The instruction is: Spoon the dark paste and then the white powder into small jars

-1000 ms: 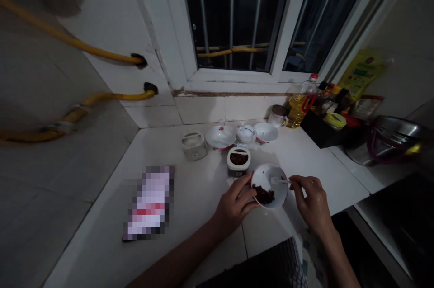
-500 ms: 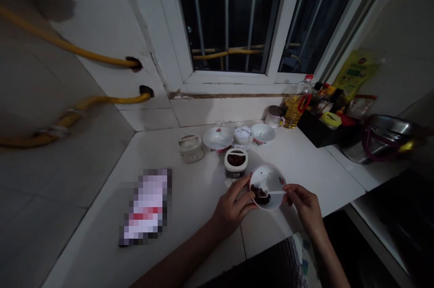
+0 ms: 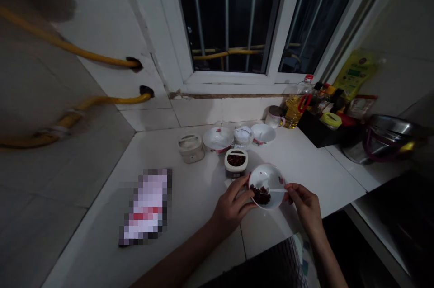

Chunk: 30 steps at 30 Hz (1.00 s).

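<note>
My left hand (image 3: 234,204) grips the left rim of a white bowl (image 3: 271,173), which is tilted toward me. Inside lies a dark red, flaky heap (image 3: 261,195), perhaps dried chili, gathered at the lower left. Between the thumb and fingers of my right hand (image 3: 303,202) is the handle of a small white spoon (image 3: 277,191); its tip rests at the heap. Just behind the bowl stands a container (image 3: 236,161) with a white rim, filled with similar dark red flakes.
Behind are a lidded clear container (image 3: 190,148), a wide bowl (image 3: 218,138), a small white tub (image 3: 242,136) and another bowl (image 3: 263,133). An oil bottle (image 3: 295,107) and a metal pot (image 3: 386,136) stand right. A pixelated packet-like item (image 3: 147,206) lies left.
The spoon has shifted slightly in the bowl, and its head now sits higher on the dark red flakes, which look more spread. The left hand keeps its hold on the bowl.
</note>
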Motion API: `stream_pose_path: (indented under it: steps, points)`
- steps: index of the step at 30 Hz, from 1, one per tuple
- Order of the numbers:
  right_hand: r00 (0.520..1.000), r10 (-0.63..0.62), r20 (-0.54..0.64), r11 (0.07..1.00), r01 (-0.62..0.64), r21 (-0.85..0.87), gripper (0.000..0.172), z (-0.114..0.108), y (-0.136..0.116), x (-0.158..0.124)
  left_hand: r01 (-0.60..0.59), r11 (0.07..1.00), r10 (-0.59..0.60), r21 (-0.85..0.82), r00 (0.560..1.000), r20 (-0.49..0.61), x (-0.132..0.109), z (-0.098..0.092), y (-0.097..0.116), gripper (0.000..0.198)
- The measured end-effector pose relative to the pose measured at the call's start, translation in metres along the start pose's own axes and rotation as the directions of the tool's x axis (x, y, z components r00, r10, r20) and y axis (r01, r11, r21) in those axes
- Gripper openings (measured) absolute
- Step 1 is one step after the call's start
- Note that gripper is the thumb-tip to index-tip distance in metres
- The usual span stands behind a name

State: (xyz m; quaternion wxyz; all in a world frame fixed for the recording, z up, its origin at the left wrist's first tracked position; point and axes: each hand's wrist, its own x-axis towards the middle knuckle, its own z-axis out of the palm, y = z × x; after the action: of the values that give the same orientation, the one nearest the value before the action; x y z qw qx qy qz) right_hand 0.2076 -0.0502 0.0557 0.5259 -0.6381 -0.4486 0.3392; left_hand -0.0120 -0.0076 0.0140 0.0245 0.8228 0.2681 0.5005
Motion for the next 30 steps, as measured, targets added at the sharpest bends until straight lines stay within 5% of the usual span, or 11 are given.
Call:
stream_pose_path:
  steps: [16,26,28,30]
  points:
    - [0.999,0.04,0.023,0.973,-0.044,0.229,0.028,0.001,0.001,0.008,0.058,0.996,-0.058,-0.066,0.998,0.009,-0.001,0.001,-0.002,0.019]
    - [0.972,-0.233,0.014,0.965,0.229,0.13,0.023,0.046,-0.054,0.043,0.103,0.99,-0.101,-0.098,0.995,0.018,0.0,0.0,-0.002,0.02]
    - [0.931,-0.366,0.017,0.93,0.366,-0.017,0.021,0.055,-0.058,0.045,0.105,0.99,-0.103,-0.097,0.994,0.026,0.0,0.0,-0.001,0.02]
    - [0.829,-0.553,0.083,0.807,0.557,-0.195,0.019,0.062,-0.056,0.045,0.099,0.991,-0.097,-0.093,0.995,0.025,0.001,0.0,-0.001,0.021]
